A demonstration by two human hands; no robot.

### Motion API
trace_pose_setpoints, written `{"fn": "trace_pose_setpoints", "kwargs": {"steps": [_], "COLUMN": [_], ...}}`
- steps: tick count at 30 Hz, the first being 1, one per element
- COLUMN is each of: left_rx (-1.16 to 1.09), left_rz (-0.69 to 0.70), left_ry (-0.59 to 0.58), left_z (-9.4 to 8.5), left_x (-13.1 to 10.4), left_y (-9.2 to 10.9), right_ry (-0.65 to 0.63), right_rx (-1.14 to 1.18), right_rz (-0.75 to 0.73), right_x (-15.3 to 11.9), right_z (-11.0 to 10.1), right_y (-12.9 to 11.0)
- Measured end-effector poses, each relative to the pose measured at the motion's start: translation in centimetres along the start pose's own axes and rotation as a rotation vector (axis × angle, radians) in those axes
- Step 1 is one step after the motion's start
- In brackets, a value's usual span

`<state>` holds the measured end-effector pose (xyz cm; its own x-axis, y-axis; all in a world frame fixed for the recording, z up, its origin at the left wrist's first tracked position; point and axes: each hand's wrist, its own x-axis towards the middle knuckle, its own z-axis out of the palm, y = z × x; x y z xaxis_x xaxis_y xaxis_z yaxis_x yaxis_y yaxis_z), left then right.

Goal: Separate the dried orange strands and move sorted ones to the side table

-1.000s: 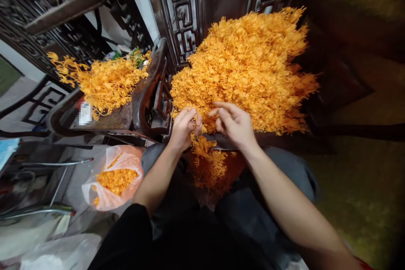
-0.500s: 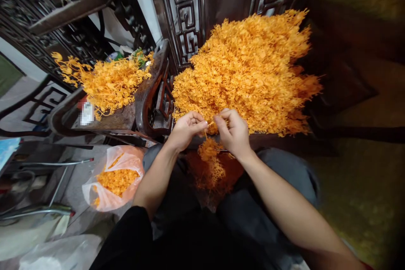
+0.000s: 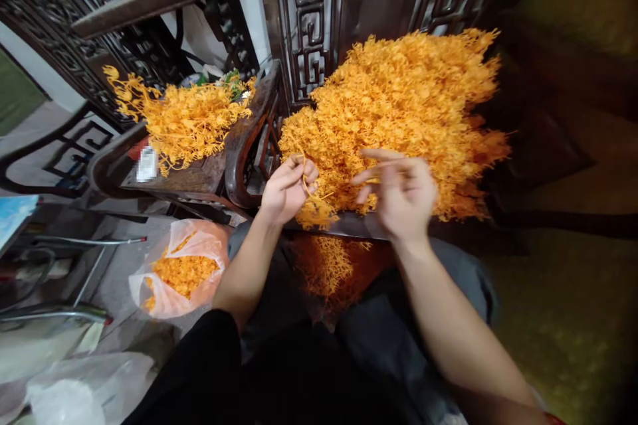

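Pinched in the fingers of my left hand (image 3: 289,187) is a thin orange strand, part of a curly orange sprig (image 3: 318,211) that hangs just below the hand. My right hand (image 3: 406,196) is off to the right with its fingers apart and somewhat blurred; I see nothing in it. Both hands are in front of a large heap of orange frilly sprigs (image 3: 399,93) on a dark wooden seat. Between my knees, more orange sprigs (image 3: 329,262) lie lower down, in a reddish container or bag whose form I cannot make out.
On a dark wooden side table (image 3: 199,176) to the left lies a smaller orange bunch (image 3: 189,119). A pinkish plastic bag (image 3: 182,239) of orange pieces stands on the floor. Near it are a metal-legged stand (image 3: 90,279) and a clear plastic bag (image 3: 90,385). Carved wooden backs rise behind.
My hands have parted: the right moved right and its fingers spread, while the left shifted slightly left and up, keeping the orange strand. The view has turned a little.
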<state>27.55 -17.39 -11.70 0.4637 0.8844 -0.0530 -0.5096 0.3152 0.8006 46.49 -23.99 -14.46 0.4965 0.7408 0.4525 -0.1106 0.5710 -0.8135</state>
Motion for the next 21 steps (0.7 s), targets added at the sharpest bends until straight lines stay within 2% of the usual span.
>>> {"fn": "trace_pose_setpoints", "kwargs": {"steps": [2,3,5,7,9,12,15,18,19,21], "left_rx": [-0.05,-0.062,-0.068,-0.066,-0.075,-0.098,-0.14,-0.242,-0.277,-0.331], "left_rz": [-0.037,-0.051,-0.065,-0.081,-0.094,-0.127,-0.18,-0.139,-0.115,-0.09], "left_ry": [-0.033,-0.038,-0.038,-0.049,-0.072,-0.097,-0.067,0.018,0.046,0.078], "left_z": [0.8,1.1,1.5,1.7,2.0,2.4,2.2,1.3,1.1,0.7], "left_x": [-0.1,-0.2,-0.3,-0.4,-0.6,-0.8,-0.9,-0.7,-0.6,-0.5], "left_y": [0.0,-0.1,-0.4,-0.7,-1.1,-1.4,-0.9,0.1,0.4,0.9], "right_ry": [-0.251,-0.318,-0.377,-0.395,-0.34,-0.112,0.159,0.368,0.371,0.224], "right_rx": [-0.053,-0.098,-0.251,-0.425,-0.528,-0.535,-0.328,-0.02,0.034,0.065], "right_rz": [0.152,0.188,0.165,0.079,0.007,-0.014,0.014,0.017,0.024,0.093], "right_x": [-1.1,-1.6,-2.3,-2.7,-3.0,-2.9,-1.5,0.6,1.1,1.4], "right_z": [0.8,1.2,1.7,2.0,2.2,2.3,1.2,-1.0,-1.5,-2.0], "right_y": [0.6,1.0,1.5,1.6,1.5,1.5,1.9,1.9,1.8,1.5]}}
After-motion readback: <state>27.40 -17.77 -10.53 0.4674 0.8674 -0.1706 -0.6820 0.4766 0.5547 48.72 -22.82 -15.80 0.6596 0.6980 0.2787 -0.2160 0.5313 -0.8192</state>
